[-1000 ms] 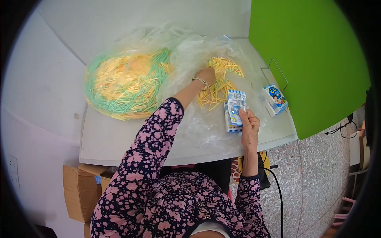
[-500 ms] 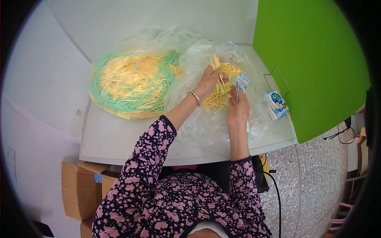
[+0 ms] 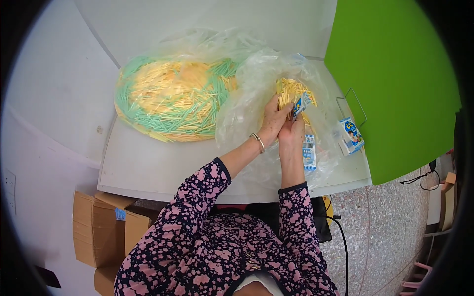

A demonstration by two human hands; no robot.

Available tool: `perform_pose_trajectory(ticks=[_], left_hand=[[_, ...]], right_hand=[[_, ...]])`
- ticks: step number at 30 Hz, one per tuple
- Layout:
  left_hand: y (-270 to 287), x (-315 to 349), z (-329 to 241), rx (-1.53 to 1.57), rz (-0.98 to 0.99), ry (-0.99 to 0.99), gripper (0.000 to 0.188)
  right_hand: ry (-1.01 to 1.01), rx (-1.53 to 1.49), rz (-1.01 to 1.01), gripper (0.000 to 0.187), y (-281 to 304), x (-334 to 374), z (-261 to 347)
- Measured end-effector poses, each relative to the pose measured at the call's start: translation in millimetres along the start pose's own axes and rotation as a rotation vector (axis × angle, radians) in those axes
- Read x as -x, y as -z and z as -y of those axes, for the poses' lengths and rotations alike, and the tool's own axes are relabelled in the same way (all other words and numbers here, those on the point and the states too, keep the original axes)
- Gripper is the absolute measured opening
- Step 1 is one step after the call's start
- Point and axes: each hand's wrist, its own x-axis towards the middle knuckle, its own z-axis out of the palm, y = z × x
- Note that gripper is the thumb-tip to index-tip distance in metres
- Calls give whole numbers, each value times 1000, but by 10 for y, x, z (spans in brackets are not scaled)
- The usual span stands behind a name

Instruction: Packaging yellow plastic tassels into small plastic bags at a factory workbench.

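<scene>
Over an opened clear plastic bag (image 3: 241, 116) my two hands meet. My left hand (image 3: 271, 120) is closed around a bundle of thin yellow sticks (image 3: 284, 100), which point upward. Close against it, my right hand (image 3: 293, 132) grips a small blue and white packet (image 3: 301, 104), tilted beside the sticks. Whether the stick ends are inside the packet, I cannot tell, as my fingers cover that spot. Loose yellow sticks (image 3: 296, 87) lie in the bag behind my hands. Another blue and white packet (image 3: 309, 156) lies flat by my right wrist.
A large clear bag full of yellow and green sticks (image 3: 173, 101) fills the left of the white table (image 3: 148, 167). At the right edge, a packet (image 3: 352, 137) leans near a wire stand (image 3: 353, 104) and a green panel (image 3: 390, 93). Cardboard boxes (image 3: 98, 229) stand below left.
My left hand has moved down and right with the sticks to meet my right hand and packet. The packet near my right wrist is now more visible. The whole view has shifted slightly.
</scene>
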Motion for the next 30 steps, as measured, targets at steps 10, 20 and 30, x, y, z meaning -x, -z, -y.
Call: perform_pose_trajectory(ticks=[10, 20, 30], left_hand=[[177, -192, 59, 116, -37, 57, 18], [358, -306, 63, -108, 6, -57, 17], [380, -324, 1, -183, 38, -36, 19]], right_hand=[[184, 308, 58, 22, 48, 1, 98], [368, 525, 265, 16, 6, 134, 407], [233, 802, 339, 13, 178, 295, 792]])
